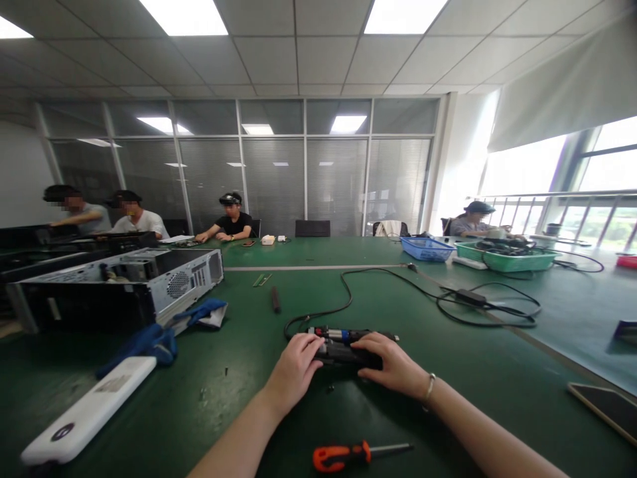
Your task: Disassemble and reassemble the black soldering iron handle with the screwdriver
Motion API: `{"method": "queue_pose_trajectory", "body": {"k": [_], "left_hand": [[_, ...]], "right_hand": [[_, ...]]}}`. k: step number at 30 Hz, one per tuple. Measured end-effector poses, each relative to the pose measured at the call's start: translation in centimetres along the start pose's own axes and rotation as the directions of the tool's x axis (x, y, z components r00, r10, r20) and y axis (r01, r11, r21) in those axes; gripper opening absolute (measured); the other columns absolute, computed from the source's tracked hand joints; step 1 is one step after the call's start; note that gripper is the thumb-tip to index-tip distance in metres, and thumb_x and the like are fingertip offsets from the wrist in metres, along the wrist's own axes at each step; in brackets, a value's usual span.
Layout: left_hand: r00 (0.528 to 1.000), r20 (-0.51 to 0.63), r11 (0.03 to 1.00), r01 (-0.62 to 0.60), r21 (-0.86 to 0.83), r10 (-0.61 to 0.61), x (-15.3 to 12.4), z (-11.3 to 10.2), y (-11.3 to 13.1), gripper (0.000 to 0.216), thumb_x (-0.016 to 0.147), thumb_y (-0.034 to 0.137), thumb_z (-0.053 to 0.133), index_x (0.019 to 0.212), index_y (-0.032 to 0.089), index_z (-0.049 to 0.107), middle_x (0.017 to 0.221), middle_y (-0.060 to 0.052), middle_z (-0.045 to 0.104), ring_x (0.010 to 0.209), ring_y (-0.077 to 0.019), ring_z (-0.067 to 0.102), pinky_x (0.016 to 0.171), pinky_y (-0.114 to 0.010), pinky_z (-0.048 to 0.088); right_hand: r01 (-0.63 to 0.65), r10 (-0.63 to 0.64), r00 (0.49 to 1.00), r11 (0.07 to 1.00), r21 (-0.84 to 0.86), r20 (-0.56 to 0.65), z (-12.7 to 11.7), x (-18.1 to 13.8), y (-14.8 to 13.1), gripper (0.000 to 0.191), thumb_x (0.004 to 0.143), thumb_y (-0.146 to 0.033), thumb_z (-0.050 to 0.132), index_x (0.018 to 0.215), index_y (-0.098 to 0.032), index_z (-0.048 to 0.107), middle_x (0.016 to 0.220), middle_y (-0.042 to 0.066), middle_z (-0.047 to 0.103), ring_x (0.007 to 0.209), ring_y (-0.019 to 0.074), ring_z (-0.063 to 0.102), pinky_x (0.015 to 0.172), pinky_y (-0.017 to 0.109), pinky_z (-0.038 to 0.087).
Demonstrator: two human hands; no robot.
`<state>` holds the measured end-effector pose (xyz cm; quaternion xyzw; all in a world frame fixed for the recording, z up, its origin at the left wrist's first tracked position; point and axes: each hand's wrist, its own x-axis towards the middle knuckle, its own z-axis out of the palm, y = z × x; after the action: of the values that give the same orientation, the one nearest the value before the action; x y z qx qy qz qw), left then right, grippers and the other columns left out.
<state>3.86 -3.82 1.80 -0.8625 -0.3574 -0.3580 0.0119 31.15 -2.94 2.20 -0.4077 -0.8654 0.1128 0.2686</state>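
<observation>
In the head view, my left hand [293,370] grips the left end of a long black casing [340,354], thumb and fingers pinched on it. My right hand [391,365] is wrapped round the casing's right end. Just behind it lies a slim tool body with red and blue parts [338,334], partly hidden by my fingers. A black cable [318,315] runs from near its left end. Close in front of the casing is a small dark screw-like piece [330,388]. Nearer to me lies a screwdriver [343,457] with an orange and black handle, its shaft pointing right.
Left are an open computer case [172,285], a blue cloth [142,348] and a long white device [94,411]. Beyond my hands lies a dark stick [275,300]. A blue basket [426,250], green basket [512,262] and phone [604,408] are right. Several people sit further off.
</observation>
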Motion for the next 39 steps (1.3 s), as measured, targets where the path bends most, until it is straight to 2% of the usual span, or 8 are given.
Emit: {"method": "queue_pose_trajectory", "body": {"k": [5, 9, 13, 16, 21, 24, 30, 39], "left_hand": [[0.996, -0.069, 0.999, -0.052, -0.012, 0.052, 0.1, -0.3, 0.4, 0.039, 0.087, 0.013, 0.054, 0.124, 0.025, 0.050, 0.119, -0.007, 0.056, 0.114, -0.0235, 0.052, 0.098, -0.044, 0.047], [0.995, -0.098, 0.999, -0.004, -0.038, 0.001, 0.0, -0.2, 0.3, 0.044, 0.085, 0.016, 0.057, 0.127, 0.026, 0.048, 0.121, -0.007, 0.054, 0.115, -0.0234, 0.052, 0.100, -0.044, 0.046], [0.976, -0.183, 0.992, 0.108, -0.073, -0.119, -0.1, -0.5, -0.2, 0.047, 0.083, 0.027, 0.061, 0.128, 0.024, 0.047, 0.127, -0.009, 0.052, 0.118, -0.0255, 0.050, 0.101, -0.045, 0.044], [0.947, -0.241, 0.977, 0.198, -0.081, -0.212, -0.3, -0.6, -1.1, 0.040, 0.086, 0.032, 0.056, 0.125, 0.023, 0.049, 0.125, -0.009, 0.054, 0.118, -0.0258, 0.051, 0.100, -0.045, 0.044], [0.919, -0.224, 0.944, 0.328, -0.029, -0.325, -0.4, 0.1, -3.0, 0.036, 0.084, 0.028, 0.055, 0.119, 0.022, 0.054, 0.122, -0.008, 0.058, 0.114, -0.0275, 0.055, 0.095, -0.048, 0.048], [0.934, -0.151, 0.945, 0.328, 0.004, -0.324, -0.5, 1.1, -3.4, 0.040, 0.079, 0.021, 0.058, 0.119, 0.020, 0.055, 0.122, -0.008, 0.059, 0.115, -0.0264, 0.054, 0.099, -0.047, 0.045], [0.954, 0.032, 0.954, 0.296, 0.040, -0.297, -0.6, 2.4, -3.1, 0.054, 0.077, 0.017, 0.057, 0.130, 0.016, 0.046, 0.132, -0.012, 0.052, 0.124, -0.0251, 0.047, 0.106, -0.044, 0.038], [0.923, 0.072, 0.926, 0.377, 0.024, -0.378, -0.6, 2.3, -2.9, 0.069, 0.077, 0.019, 0.057, 0.141, 0.013, 0.030, 0.138, -0.015, 0.046, 0.128, -0.0262, 0.043, 0.107, -0.044, 0.037]], "right_hand": [[-0.007, 0.007, 1.000, 1.000, 0.012, 0.011, 0.6, 0.0, 0.8, 0.047, 0.078, -0.037, 0.063, 0.123, -0.024, 0.057, 0.116, 0.008, 0.061, 0.106, 0.0232, 0.054, 0.095, 0.038, 0.042], [-0.004, 0.005, 1.000, 1.000, 0.017, -0.027, 0.6, 0.1, 1.0, 0.045, 0.081, -0.037, 0.060, 0.125, -0.026, 0.055, 0.116, 0.007, 0.061, 0.105, 0.0219, 0.055, 0.094, 0.037, 0.043], [0.015, -0.026, 0.985, 0.998, -0.068, -0.170, 0.2, 0.3, 1.8, 0.042, 0.084, -0.037, 0.056, 0.126, -0.028, 0.054, 0.116, 0.006, 0.061, 0.105, 0.0223, 0.054, 0.092, 0.039, 0.043], [-0.034, -0.021, 0.945, 0.986, -0.162, -0.325, -0.2, 0.2, 3.7, 0.041, 0.085, -0.039, 0.054, 0.125, -0.029, 0.054, 0.115, 0.006, 0.062, 0.103, 0.0246, 0.055, 0.091, 0.043, 0.043], [-0.108, 0.008, 0.898, 0.973, -0.204, -0.440, -0.3, -0.2, 6.8, 0.043, 0.086, -0.041, 0.050, 0.127, -0.027, 0.053, 0.113, 0.008, 0.064, 0.100, 0.0257, 0.057, 0.085, 0.043, 0.046], [-0.104, 0.004, 0.918, 0.967, -0.233, -0.396, 0.3, -0.2, 7.0, 0.043, 0.087, -0.041, 0.050, 0.127, -0.028, 0.053, 0.113, 0.007, 0.064, 0.100, 0.0253, 0.058, 0.086, 0.043, 0.045], [-0.065, -0.025, 0.949, 0.960, -0.272, -0.315, 1.9, 0.8, 4.8, 0.042, 0.088, -0.039, 0.048, 0.129, -0.030, 0.050, 0.117, 0.006, 0.063, 0.103, 0.0245, 0.055, 0.091, 0.044, 0.041], [-0.006, -0.063, 0.977, 0.948, -0.318, -0.206, 3.3, 2.0, 4.0, 0.042, 0.090, -0.036, 0.046, 0.132, -0.030, 0.048, 0.120, 0.006, 0.061, 0.104, 0.0238, 0.053, 0.089, 0.042, 0.042]]}}
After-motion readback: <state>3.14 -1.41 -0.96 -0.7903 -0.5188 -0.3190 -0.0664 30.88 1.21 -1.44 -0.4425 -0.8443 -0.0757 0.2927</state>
